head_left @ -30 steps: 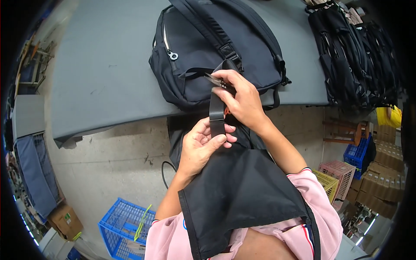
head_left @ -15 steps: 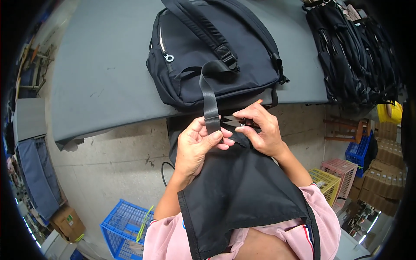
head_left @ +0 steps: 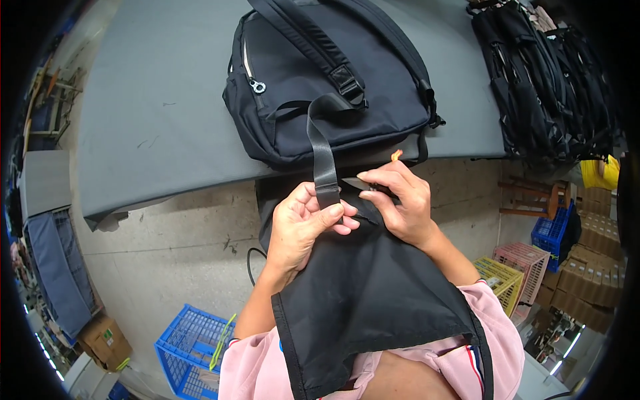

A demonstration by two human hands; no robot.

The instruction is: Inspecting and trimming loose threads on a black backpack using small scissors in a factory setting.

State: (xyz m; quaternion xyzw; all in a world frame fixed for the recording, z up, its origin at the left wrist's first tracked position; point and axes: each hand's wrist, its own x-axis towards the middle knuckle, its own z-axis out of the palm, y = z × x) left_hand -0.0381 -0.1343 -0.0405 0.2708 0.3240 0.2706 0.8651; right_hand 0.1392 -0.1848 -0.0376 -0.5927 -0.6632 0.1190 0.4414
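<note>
the navy backpack lies on the grey bench, its contents hidden. on my side of the backpack, my left hand pinches the end of its black webbing strap and my right hand grips small snips. left of the backpack and lower, a blue crate holds something pale, unclear; to its right, cartons carry white labels too small to read.
</note>
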